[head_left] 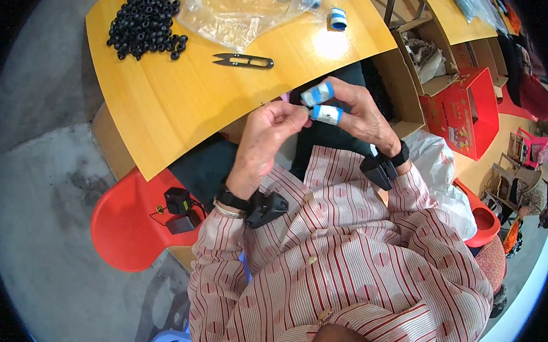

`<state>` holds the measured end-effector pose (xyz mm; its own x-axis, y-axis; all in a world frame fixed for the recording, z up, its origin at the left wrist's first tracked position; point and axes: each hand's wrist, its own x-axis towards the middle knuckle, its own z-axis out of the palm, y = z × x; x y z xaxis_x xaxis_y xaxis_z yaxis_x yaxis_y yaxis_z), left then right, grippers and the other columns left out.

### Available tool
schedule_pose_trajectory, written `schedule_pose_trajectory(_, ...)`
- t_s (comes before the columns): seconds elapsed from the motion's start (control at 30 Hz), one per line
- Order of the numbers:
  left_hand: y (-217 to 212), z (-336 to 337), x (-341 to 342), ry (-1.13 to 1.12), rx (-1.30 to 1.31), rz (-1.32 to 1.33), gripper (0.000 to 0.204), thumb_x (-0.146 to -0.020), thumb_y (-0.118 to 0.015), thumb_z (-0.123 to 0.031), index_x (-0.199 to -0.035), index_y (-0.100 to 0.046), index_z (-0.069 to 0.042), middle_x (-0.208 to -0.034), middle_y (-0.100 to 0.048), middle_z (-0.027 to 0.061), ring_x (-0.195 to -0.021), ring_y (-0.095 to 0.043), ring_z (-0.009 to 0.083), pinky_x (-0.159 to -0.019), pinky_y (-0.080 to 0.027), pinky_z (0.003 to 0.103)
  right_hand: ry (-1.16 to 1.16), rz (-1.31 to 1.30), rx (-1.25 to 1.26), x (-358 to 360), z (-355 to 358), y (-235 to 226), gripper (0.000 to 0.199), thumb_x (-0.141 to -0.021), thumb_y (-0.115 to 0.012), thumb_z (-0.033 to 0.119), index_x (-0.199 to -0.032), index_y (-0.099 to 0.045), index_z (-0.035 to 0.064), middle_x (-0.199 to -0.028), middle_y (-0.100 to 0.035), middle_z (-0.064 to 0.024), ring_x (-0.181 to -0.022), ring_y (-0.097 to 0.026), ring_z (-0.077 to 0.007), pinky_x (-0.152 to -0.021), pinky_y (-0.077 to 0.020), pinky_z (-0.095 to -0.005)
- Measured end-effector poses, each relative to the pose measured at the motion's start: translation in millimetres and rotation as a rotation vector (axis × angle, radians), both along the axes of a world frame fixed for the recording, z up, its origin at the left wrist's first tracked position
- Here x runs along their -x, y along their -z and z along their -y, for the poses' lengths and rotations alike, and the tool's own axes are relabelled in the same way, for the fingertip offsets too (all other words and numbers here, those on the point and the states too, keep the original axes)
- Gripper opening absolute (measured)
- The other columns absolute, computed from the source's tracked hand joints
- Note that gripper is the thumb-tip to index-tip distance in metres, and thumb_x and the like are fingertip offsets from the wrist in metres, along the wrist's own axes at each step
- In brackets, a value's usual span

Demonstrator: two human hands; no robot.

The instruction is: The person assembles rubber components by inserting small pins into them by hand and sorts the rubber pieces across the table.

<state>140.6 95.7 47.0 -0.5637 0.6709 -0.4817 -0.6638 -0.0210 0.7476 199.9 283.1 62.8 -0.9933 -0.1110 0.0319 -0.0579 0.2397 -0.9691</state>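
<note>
My left hand (267, 132) is closed in a pinch by the table's front edge. My right hand (363, 117) meets it there, thumb and forefinger close together, both wrapped in blue-and-white tape (326, 114). Whatever the fingertips hold is too small and covered to name. A small pink bit (284, 97) shows just behind the left fingers. Black thread snips (243, 60) lie on the yellow table (209, 99) beyond my hands. Farther left is a heap of small black ring-like pieces (148, 22).
A clear plastic bag (232, 17) and a blue-and-white tape roll (338, 19) lie on the table. To the right stand an open cardboard box (442, 87) and a red box (453, 121). A red stool (122, 225) carrying a black device is at left.
</note>
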Motion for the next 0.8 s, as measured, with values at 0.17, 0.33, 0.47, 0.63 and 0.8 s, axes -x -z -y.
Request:
schedule_pose_trajectory(0.17,-1,-18,-10,0.045,0.012,-0.017,0.020,-0.084,-0.066,-0.015,-0.089,-0.062,0.003,-0.080,-0.064,0.0056,-0.073,-0.058,0.0079,-0.066,-0.045,0.020,0.228,0.277,0.396,-25,-4,-2,0.018,-0.081,-0.065,0.004,-0.099,-0.060,0.0012,-0.095,-0.059,-0.0018,-0.090,-0.057,-0.0112,-0.083,-0.0453,-0.0256)
schedule_pose_trajectory(0.33,4,-10,0,0.101,0.065,-0.139,0.022,-0.087,-0.063,-0.021,-0.090,-0.060,0.001,-0.079,-0.062,0.0030,-0.075,-0.057,0.0061,-0.069,-0.045,0.020,0.405,0.261,0.183,-50,-58,10,0.024,-0.084,-0.059,0.002,-0.108,-0.060,0.0018,-0.105,-0.062,-0.0034,-0.096,-0.058,-0.0126,-0.088,-0.0449,-0.0268)
schedule_pose_trajectory(0.47,1,19,32,-0.059,0.067,-0.235,0.021,-0.088,-0.061,-0.022,-0.093,-0.061,-0.002,-0.084,-0.063,0.0038,-0.074,-0.054,0.0077,-0.071,-0.043,0.021,0.653,0.294,-0.034,-75,-115,34,0.031,-0.084,-0.061,0.006,-0.114,-0.058,0.0011,-0.107,-0.062,-0.0042,-0.098,-0.055,-0.0112,-0.088,-0.0429,-0.0251)
schedule_pose_trajectory(0.63,7,60,87,-0.337,0.433,-0.715,0.020,-0.085,-0.063,-0.020,-0.091,-0.062,0.000,-0.078,-0.063,0.0027,-0.071,-0.057,0.0088,-0.067,-0.046,0.023,0.646,0.329,-0.451,-93,-146,60,0.030,-0.088,-0.057,0.009,-0.117,-0.058,0.0000,-0.105,-0.063,-0.0039,-0.093,-0.056,-0.0104,-0.084,-0.0445,-0.0249)
schedule_pose_trajectory(0.8,16,69,126,-0.412,0.898,-1.092,0.021,-0.083,-0.063,-0.016,-0.102,-0.061,-0.007,-0.081,-0.060,0.0102,-0.070,-0.058,0.0225,-0.067,-0.047,0.034,0.672,0.335,-0.441,-85,-123,51,0.032,-0.088,-0.056,0.007,-0.119,-0.056,0.0002,-0.107,-0.063,-0.0042,-0.095,-0.054,-0.0090,-0.085,-0.0427,-0.0233)
